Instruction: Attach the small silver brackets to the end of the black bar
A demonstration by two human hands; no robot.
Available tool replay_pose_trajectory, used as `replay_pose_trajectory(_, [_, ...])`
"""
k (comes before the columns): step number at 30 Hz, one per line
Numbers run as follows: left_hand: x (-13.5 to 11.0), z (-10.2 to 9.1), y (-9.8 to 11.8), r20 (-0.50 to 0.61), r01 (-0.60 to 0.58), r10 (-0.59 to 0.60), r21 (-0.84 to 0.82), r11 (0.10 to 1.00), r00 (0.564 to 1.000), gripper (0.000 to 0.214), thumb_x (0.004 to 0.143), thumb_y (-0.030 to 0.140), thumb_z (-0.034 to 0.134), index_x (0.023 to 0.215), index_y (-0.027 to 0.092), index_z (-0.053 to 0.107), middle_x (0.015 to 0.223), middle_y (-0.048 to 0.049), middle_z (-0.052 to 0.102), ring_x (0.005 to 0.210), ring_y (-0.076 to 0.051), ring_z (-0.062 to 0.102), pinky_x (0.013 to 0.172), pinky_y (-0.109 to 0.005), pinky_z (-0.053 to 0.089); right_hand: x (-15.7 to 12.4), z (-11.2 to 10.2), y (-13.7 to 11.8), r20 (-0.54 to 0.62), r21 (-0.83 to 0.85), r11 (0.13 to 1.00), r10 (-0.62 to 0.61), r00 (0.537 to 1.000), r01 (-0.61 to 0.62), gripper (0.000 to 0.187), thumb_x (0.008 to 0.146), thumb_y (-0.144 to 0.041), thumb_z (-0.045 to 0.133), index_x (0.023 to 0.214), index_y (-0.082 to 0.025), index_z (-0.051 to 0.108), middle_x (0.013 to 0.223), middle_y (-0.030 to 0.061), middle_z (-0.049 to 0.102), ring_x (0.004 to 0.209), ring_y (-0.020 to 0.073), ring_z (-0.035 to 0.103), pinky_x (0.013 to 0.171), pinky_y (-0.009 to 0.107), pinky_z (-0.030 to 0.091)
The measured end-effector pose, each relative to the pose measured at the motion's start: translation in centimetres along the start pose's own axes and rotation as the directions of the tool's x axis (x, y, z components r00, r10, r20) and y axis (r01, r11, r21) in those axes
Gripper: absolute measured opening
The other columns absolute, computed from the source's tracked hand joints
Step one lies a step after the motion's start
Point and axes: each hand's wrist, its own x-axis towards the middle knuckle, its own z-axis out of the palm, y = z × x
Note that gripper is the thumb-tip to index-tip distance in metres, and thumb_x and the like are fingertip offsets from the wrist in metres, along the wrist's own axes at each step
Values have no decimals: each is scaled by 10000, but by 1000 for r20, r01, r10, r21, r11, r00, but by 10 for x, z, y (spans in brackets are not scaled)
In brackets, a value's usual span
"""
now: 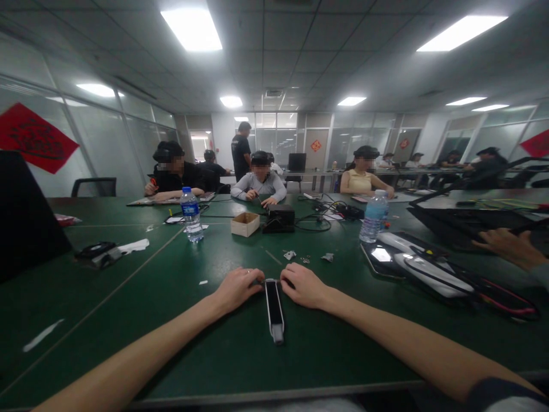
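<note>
A long, narrow black strip with a pale edge and a grey end piece point(275, 312) lies flat on the green table point(171, 337), pointing toward me. My left hand point(238, 289) rests on the tabletop just left of its far end. Its fingers are loosely bent, with a gap between thumb and fingertips. On the other side lies my right hand point(305, 285), fingers curled loosely beside the same far end. I see nothing held in either hand. Beyond them are several small metal pieces point(290, 254) and a crumpled-looking silvery piece point(328, 257).
An open cardboard box point(245, 224) stands ahead beside a black block-shaped device point(278, 218). Water bottles stand at left point(191, 214) and right point(374, 216). A white and black device point(433, 274) lies at right, near another person's hand point(510, 246). Several people sit across the table.
</note>
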Motion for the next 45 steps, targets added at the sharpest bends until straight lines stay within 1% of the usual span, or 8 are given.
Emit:
replay_pose_trajectory(4, [-1,-4,5,35,12,-11,-16,1000,999,252,854,211,649,1087,213,555,904,12,700,730,-153,637,736,-281,466,0,-1,0,-4,-38,999,-21,1000,21,167,920,-209,496,904,-145,649,896,71,630,801,170,559,710,279,441])
replay_pose_trajectory(8, [-3,-7,8,35,26,-26,-8,1000,999,214,874,201,589,1085,209,555,861,3,686,755,-164,639,748,-287,472,2,-4,10,-43,-75,996,-49,998,46,117,877,-203,544,907,-150,644,901,71,632,824,181,561,752,295,439])
replay_pose_trajectory(11, [-3,-7,7,31,29,-29,-6,1000,999,181,892,211,559,1073,217,559,840,6,675,787,-165,639,754,-278,474,4,-9,31,-115,-117,993,-24,993,11,123,843,-119,529,896,-151,635,910,67,635,855,185,558,797,302,427])
replay_pose_trajectory(15, [-3,-8,5,49,36,-37,14,999,998,122,911,239,548,1028,217,575,838,5,670,791,-164,634,738,-268,471,4,-13,70,-184,-181,971,126,975,-160,182,856,-89,491,948,-142,639,955,85,637,914,202,554,820,308,421])
replay_pose_trajectory(20, [-3,-8,4,67,8,-10,34,999,998,86,903,202,565,978,206,607,874,-8,680,800,-170,631,737,-273,465,0,-11,101,-84,-204,959,183,980,-196,237,877,-86,479,1004,-150,669,1044,101,627,980,205,554,854,309,427])
replay_pose_trajectory(28, [-4,-6,1,15,-43,43,10,999,999,97,904,189,559,984,212,609,876,-3,681,787,-163,630,729,-266,465,0,-8,104,-12,-153,980,125,992,-126,249,915,-119,509,1062,-186,698,1072,94,632,1003,205,564,884,330,436])
replay_pose_trajectory(39, [-3,-9,4,49,-19,18,19,1000,999,96,900,195,582,989,207,615,857,0,664,783,-166,621,727,-267,462,4,-7,109,22,-189,968,175,984,-167,172,925,-159,516,962,-142,684,980,111,656,950,217,561,860,323,427])
replay_pose_trajectory(45, [-3,-7,3,44,-28,27,20,999,999,93,901,195,581,988,207,611,852,-1,663,774,-164,617,724,-271,460,3,-7,108,16,-142,978,160,987,-156,147,905,-105,513,934,-129,656,933,93,661,923,199,561,853,306,430])
